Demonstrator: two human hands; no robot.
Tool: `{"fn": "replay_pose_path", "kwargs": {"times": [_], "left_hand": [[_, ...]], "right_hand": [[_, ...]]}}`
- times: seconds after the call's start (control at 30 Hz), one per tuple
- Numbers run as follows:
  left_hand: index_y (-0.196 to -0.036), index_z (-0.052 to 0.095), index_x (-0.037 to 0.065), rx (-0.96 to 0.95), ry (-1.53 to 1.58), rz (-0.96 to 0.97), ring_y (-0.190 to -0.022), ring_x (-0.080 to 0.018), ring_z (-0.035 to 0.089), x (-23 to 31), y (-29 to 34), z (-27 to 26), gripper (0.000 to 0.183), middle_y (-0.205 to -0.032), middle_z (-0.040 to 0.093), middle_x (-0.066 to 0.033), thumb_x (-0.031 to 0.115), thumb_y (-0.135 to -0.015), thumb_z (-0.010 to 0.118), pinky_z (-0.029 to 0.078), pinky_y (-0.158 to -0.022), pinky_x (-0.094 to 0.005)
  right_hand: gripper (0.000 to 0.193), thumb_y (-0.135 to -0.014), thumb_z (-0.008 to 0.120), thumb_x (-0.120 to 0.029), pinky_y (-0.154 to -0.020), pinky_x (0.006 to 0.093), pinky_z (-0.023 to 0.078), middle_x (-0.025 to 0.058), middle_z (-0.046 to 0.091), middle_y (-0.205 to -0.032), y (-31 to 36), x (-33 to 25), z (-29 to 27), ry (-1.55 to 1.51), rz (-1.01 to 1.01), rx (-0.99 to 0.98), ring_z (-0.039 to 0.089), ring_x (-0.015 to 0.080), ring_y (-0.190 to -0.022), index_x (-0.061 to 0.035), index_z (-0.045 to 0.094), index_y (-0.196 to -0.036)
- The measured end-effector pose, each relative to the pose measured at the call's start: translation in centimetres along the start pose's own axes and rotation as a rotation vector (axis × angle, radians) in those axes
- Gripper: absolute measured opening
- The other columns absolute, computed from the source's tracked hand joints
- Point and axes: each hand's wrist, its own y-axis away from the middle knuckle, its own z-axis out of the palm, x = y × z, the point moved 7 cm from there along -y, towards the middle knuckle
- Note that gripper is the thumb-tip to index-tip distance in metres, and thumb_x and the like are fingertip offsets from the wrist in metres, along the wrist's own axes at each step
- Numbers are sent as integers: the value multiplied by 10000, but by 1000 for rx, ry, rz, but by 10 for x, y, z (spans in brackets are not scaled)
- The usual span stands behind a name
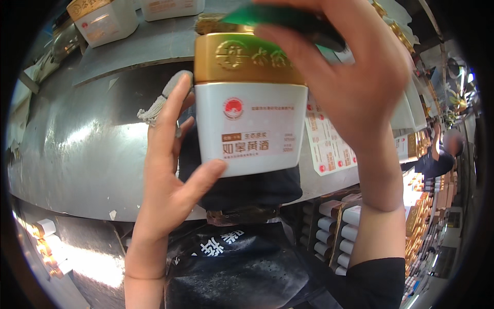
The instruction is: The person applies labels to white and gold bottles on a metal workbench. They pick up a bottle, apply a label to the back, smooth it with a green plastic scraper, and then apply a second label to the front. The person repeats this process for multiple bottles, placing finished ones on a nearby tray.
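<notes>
A white squarish bottle (252, 123) with a wide gold top stands slightly tilted in front of me, its red and gold printing facing me. My left hand (170, 185) is closed on its left side, thumb across the lower front corner, other fingers partly behind. One of those fingers wears a white knit finger cover (157, 103). Above the gold top, my right hand (355, 67) is closed round a green and black tool (288, 23), smeared by motion, so its kind is unclear. Directly below the bottle is a black cloth-covered pad (247, 193).
A grey metal table (87, 139) spreads to the left, with more white and gold bottles (105, 23) at the back. A printed sticker sheet (332, 144) lies right of the bottle. Shelves of bottles (327, 229) stand lower right. Farther right is another person (437, 159).
</notes>
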Motion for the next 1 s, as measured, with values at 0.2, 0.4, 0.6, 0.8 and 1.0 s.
{"fn": "replay_pose_path", "kwargs": {"times": [0.2,0.4,0.6,0.8,1.0], "left_hand": [[-1444,391,11,85,73,1,-1350,-256,412,0,2,-17,538,-1474,420,-135,295,-997,484,349,-1099,-400],[-1424,419,2,163,53,21,-1342,-275,422,-2,1,-24,497,-1468,422,-154,294,-1022,424,365,-1092,-421],[-1409,414,-22,203,-2,32,-1337,-288,428,1,0,-20,473,-1459,419,-172,244,-1019,398,370,-1099,-445],[-1410,418,-17,206,-1,17,-1327,-283,439,-2,0,-23,457,-1454,428,-168,215,-1017,396,374,-1097,-438],[-1406,423,-23,208,-19,59,-1322,-280,446,13,2,-12,451,-1447,439,-166,204,-1017,397,372,-1092,-428]], "right_hand": [[98,-789,712,-140,-557,246,521,-9,666,-783,35,-72,23,-105,-83,-410,657,127,-671,-109,691,-880],[296,-707,738,-33,-611,245,529,60,693,-872,37,-43,6,-39,-154,-157,666,160,-724,-57,695,-999],[219,-760,708,11,-646,236,526,65,689,-913,38,13,-22,-67,64,-183,658,128,-742,-23,687,-975],[199,-757,685,-73,-595,256,503,34,687,-806,85,-42,-35,-160,-29,-239,623,141,-639,-36,683,-953],[199,-722,680,-99,-585,271,477,34,605,-764,61,-46,-11,34,-102,-114,587,167,-654,-34,667,-910]]}}
